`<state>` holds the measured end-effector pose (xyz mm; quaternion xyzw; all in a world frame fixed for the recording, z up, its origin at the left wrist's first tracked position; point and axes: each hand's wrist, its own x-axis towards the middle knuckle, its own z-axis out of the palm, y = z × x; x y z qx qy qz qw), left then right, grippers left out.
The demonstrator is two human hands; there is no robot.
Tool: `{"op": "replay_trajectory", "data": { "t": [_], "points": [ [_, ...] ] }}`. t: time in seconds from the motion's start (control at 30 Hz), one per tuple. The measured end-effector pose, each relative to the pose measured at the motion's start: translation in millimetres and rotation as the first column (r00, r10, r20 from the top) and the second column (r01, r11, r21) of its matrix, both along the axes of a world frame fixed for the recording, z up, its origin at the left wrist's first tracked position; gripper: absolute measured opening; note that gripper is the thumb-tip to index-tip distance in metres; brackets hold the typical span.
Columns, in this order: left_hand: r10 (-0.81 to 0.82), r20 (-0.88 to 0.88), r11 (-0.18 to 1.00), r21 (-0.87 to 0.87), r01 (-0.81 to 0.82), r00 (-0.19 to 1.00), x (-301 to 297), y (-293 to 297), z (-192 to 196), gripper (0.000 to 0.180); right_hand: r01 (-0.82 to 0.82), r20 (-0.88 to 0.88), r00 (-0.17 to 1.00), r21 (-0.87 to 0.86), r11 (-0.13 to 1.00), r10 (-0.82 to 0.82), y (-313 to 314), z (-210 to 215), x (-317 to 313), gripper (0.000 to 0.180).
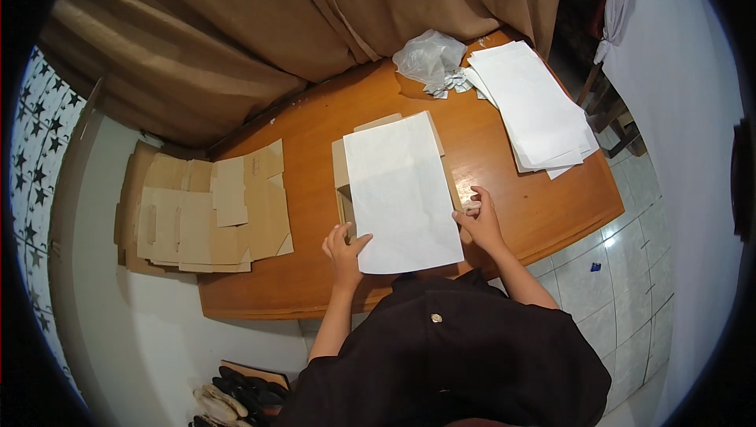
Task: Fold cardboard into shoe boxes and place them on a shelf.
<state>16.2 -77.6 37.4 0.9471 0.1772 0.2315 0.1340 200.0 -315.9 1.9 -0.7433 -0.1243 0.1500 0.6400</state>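
Near the front edge of the wooden tabletop [313, 155], the left hand [343, 252] sits with thumb and fingers spread, thumb at the left edge of a white paper sheet [402, 194] laid over a cardboard box [339, 163]; the right hand [483, 224], fingers curled, meets the opposite edge, pinching or not I cannot tell; tabletop separates box from flattened cardboard [209, 218] leftward and the paper stack [535, 104] rightward

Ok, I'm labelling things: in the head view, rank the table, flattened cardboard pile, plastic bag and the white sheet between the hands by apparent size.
1. Table
2. Flattened cardboard pile
3. White sheet
4. Plastic bag
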Motion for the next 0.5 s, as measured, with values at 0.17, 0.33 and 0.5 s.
{"op": "replay_trajectory", "data": {
  "t": [0.17,0.33,0.5],
  "points": [
    [-0.165,-0.187,0.986,0.000,0.169,0.968,13.3,33.9,30.8,0.041,0.036,0.052,0.998,-0.017,0.999,-0.035,-7.0,-3.9,4.2,0.067],
    [-0.511,-0.177,0.859,-0.121,0.497,0.841,86.9,33.8,80.9,0.045,0.161,-0.005,0.987,0.112,0.981,-0.161,-9.9,-19.3,29.6,0.052],
    [-0.716,-0.555,0.472,0.061,0.879,0.423,151.9,18.3,31.2,0.047,0.282,0.083,0.952,0.130,0.951,-0.294,10.5,10.1,70.6,0.042]
  ]
}}
